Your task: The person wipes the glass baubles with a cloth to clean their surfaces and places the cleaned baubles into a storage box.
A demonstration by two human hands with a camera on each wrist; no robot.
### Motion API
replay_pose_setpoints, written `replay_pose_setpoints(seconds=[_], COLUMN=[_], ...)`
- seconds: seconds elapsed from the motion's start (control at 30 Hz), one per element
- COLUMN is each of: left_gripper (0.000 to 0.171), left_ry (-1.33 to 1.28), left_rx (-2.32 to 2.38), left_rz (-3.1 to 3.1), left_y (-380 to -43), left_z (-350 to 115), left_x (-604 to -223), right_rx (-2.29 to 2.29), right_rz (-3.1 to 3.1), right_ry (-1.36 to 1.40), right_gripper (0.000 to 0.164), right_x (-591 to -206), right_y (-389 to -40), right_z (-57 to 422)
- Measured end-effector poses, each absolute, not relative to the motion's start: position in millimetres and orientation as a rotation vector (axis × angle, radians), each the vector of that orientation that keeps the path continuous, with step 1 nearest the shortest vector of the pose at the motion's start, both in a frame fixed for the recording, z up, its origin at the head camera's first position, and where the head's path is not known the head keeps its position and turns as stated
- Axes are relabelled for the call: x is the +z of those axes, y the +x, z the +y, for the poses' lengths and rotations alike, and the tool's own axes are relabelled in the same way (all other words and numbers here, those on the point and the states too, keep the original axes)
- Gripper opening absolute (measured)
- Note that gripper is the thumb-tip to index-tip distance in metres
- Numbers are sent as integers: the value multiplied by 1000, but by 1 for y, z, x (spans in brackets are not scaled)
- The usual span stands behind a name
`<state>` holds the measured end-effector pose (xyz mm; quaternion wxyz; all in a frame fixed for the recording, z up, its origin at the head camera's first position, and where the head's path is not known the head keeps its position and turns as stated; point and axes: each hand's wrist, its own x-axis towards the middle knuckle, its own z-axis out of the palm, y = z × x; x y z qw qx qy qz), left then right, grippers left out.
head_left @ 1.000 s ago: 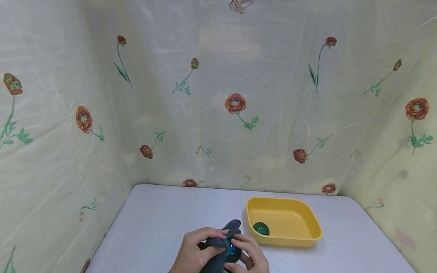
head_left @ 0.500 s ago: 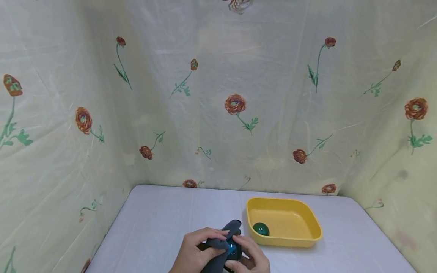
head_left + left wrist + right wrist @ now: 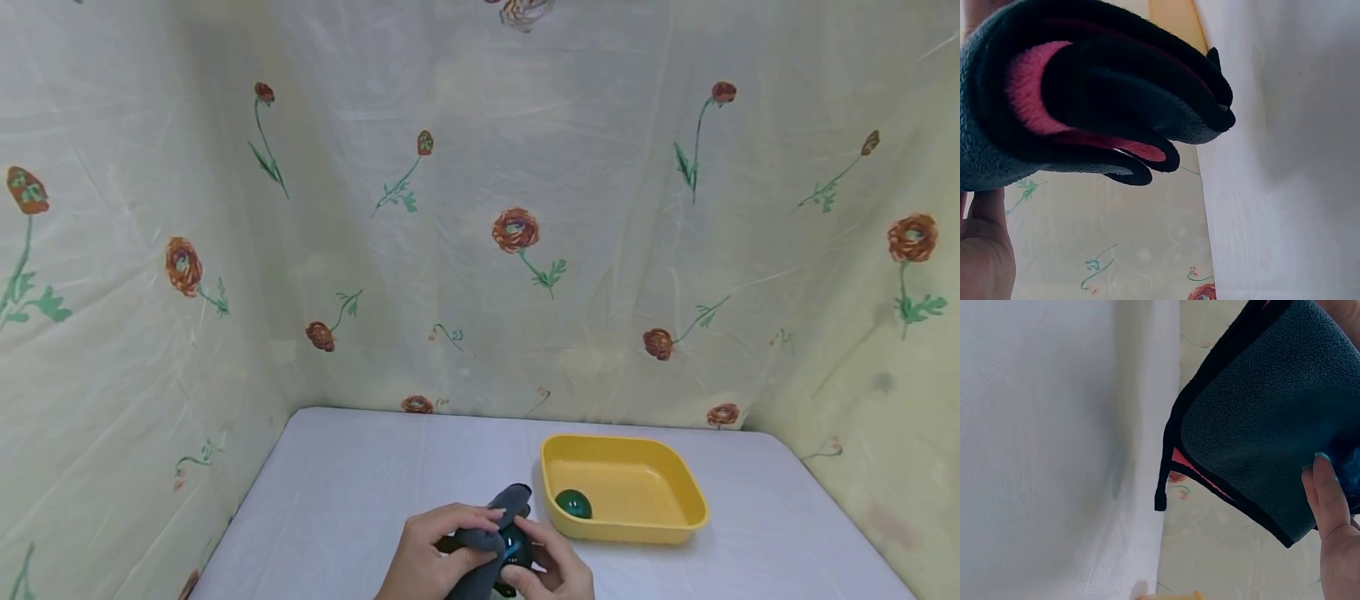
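At the table's near side, my left hand (image 3: 427, 550) pinches a folded grey cloth (image 3: 476, 577) between thumb and fingers. It presses the cloth against a shiny dark blue ball (image 3: 516, 546). My right hand (image 3: 557, 562) grips this ball from the right, thumb below and fingers over its far side. In the left wrist view the cloth (image 3: 1116, 87) hangs in loops, with black edging and a pink underside. Most of the ball is hidden by cloth and fingers. In the right wrist view, the fingers of my right hand (image 3: 1338, 525) lie along the cloth (image 3: 1254, 419).
Beyond my right hand, a yellow tray (image 3: 637, 532) stands on the white-covered table (image 3: 360, 475). A shiny green ball (image 3: 573, 503) lies in its near left corner. Flower-printed curtains (image 3: 600, 267) enclose the table at the back and both sides.
The blue ball has turned a little in my right hand, whose thumb has shifted up and inward over it. My left hand and the cloth stay nearly in place.
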<state>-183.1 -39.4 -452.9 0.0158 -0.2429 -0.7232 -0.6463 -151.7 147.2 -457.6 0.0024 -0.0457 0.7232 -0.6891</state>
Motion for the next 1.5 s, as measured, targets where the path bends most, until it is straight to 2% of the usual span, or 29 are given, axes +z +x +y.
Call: replay_pose_setpoints(seconds=[0.23,0.8,1.3,1.5], left_gripper=[23,19,19,20], left_ry=[-810,-910,-868,-776], left_rx=[-1963,-1872,-1905,-1936], left_rz=[-2224,-2149,-2164,-2222], left_y=[-184,-183,-184,-183], left_z=[-38,-34,-34,-35], left_x=[-456,-461,-461,-460], right_rx=[-2114,-2176,-2132,-2085], right_rz=[2333,2191,2211,2309], right_ry=[-74,-51,-9,-49], right_gripper=[57,63,67,65], right_x=[-463,-473,-472,-465], right_y=[-157,-164,-164,-159], right_z=[149,154,153,150])
